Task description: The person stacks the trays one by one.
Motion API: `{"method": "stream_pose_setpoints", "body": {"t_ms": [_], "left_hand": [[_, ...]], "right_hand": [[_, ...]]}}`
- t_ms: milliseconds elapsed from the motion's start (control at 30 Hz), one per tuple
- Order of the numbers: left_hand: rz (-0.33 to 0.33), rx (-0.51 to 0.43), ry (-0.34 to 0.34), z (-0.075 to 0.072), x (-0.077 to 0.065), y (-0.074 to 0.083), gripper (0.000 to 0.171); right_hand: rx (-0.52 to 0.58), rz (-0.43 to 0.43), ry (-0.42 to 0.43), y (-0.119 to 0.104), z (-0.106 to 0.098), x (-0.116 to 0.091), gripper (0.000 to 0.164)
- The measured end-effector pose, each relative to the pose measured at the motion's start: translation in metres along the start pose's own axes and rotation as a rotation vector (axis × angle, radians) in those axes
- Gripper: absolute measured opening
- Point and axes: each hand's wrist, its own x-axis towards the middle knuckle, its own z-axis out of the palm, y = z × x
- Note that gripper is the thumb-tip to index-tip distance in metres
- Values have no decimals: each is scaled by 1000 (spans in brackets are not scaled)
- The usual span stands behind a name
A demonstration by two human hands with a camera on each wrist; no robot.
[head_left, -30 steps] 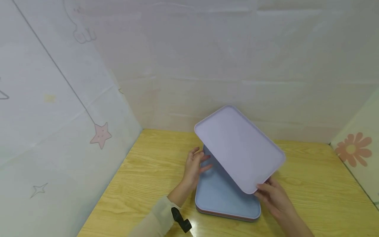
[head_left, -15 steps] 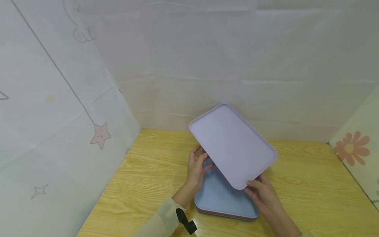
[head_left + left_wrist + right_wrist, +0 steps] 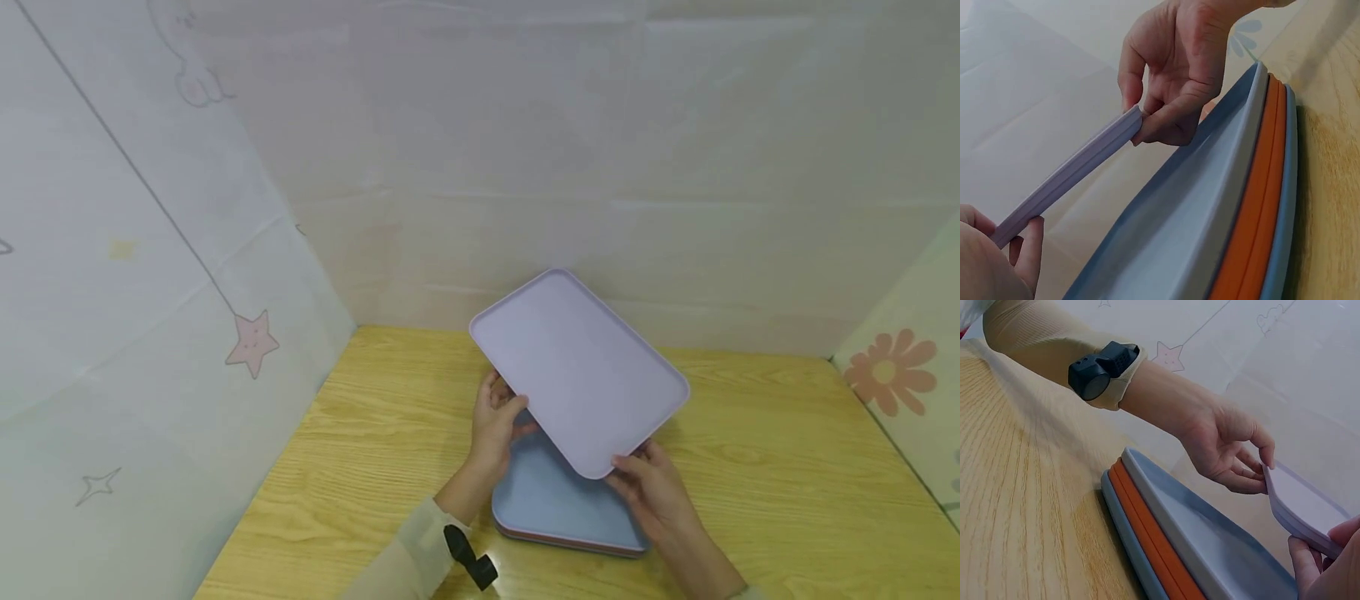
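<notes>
A lilac rectangular tray [image 3: 581, 375] is held tilted above a stack of trays, its flat inside facing up. My left hand [image 3: 493, 433] pinches its left long edge, thumb on top and fingers beneath. At its near right corner, my right hand [image 3: 660, 496] grips the short edge the same way. In the left wrist view the lilac tray [image 3: 1072, 172] appears edge-on between both hands. Below it lies a light blue tray [image 3: 566, 500], topping the stack. Orange trays [image 3: 1254, 206] and a blue tray [image 3: 1285, 187] at the bottom show under it in the wrist views.
The stack rests on a wood-grain table [image 3: 375, 442]. A pale sheet [image 3: 525, 150] hangs behind, and printed sheets with a pink star [image 3: 252, 343] and an orange flower [image 3: 890, 372] stand at the sides. A black wrist camera [image 3: 1100, 370] sits on the left sleeve.
The lilac tray has shifted left with my right hand. My left hand, earlier with spread fingers beside the tray, now has its thumb over the edge and holds it.
</notes>
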Motion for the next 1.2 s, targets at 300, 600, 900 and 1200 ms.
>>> {"method": "stream_pose_setpoints", "body": {"t_ms": [300,600,900,1200], "left_hand": [[-24,-60,10,-7,1,6,73],[-17,-79,-3,-10,4,8,70],[-6,-35,-55,-22,7,12,67],[-25,28,-168,-36,10,22,67]], "right_hand": [[-37,29,-18,1,1,-3,55],[-32,62,-48,-5,-11,-6,48],[-44,6,-119,-31,-46,-6,43],[-53,-67,-175,-51,-74,5,23]]}}
